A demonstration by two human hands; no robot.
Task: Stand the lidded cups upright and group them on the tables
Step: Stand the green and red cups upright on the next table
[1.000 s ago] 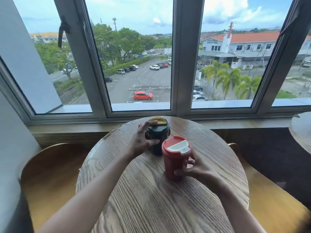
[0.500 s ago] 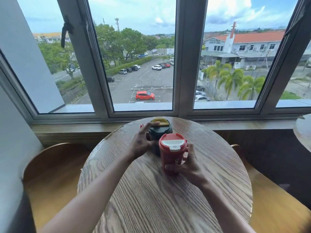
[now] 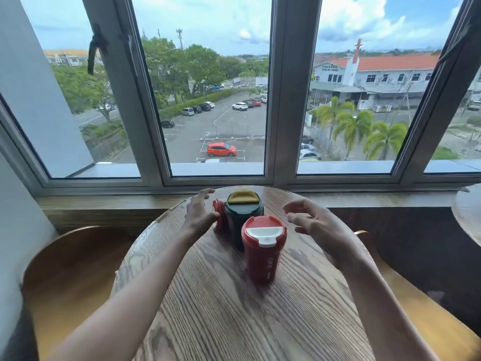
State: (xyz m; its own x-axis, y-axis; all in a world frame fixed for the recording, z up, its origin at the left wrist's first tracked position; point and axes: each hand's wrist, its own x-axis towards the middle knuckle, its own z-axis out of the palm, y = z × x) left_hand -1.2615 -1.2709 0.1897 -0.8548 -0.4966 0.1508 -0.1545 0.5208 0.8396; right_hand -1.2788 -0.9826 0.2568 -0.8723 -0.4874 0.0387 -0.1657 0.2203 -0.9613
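A red cup (image 3: 263,254) with a white lid flap stands upright in the middle of the round wooden table (image 3: 221,308). Just behind it stands a dark green cup (image 3: 243,217) with a yellow lid flap. A second red cup (image 3: 219,216) lies on its side to the left of the green one, mostly hidden. My left hand (image 3: 199,213) hovers with fingers spread, its thumb side touching that lying cup. My right hand (image 3: 312,224) is open to the right of the red cup, apart from it.
Curved wooden chair backs sit at the left (image 3: 75,269) and right (image 3: 416,308) of the table. A wooden window ledge (image 3: 104,204) runs behind it under the window frames. Another round table's edge (image 3: 468,209) shows at the far right.
My right hand has let go of the red cup and pulled away to the right. My left hand has left the green cup and moved to the lying red cup.
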